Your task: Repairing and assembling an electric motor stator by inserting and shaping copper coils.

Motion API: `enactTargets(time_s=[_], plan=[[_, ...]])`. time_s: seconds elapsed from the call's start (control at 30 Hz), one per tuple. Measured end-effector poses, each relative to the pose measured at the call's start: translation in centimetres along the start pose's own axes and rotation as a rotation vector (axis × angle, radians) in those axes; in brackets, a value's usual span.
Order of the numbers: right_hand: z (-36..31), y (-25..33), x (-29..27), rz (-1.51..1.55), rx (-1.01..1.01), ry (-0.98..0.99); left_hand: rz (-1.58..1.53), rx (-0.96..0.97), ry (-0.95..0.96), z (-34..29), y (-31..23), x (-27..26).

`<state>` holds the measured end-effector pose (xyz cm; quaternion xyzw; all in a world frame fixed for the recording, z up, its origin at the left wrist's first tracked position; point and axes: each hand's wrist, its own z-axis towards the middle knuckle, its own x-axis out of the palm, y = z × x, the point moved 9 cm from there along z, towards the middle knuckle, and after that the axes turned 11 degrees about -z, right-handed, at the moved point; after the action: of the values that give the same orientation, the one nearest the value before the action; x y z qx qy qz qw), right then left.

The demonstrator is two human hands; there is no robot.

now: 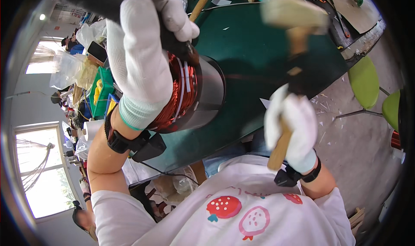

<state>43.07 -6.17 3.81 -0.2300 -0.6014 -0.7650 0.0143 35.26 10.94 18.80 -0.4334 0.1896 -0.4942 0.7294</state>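
Note:
A grey metal cylinder point(211, 92) lies on its side on a dark green table, with red-brown copper wire windings point(185, 100) and white strips at its end. My left hand point(145, 51), in a white glove, is closed around a dark bar-shaped tool point(172, 39) whose tip rests at the windings' upper edge. My right hand point(294, 120), gloved too, grips a mallet point(280, 148) by its wooden handle. The pale mallet head is raised to the right of the cylinder and smeared by motion.
Hand tools and a wooden handle point(202, 4) lie along the table's far side. To the left are a green crate point(99, 94), a phone point(97, 51) and plastic bags. Green chairs point(364, 82) stand at the right. Another person point(84, 218) is at the lower left.

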Motion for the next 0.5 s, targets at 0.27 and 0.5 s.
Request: enactTargets(time_s=[0.27,0.5], plan=[[-0.7,-4.2,3.4,0.188,0.536,0.090,0.114,0.008,-0.050,0.5,-0.5,-1.5],[2.1,-1.6,3.0,0.157,0.267,-0.075,0.250,0.046,-0.152,1.0,-0.6,-2.4]])
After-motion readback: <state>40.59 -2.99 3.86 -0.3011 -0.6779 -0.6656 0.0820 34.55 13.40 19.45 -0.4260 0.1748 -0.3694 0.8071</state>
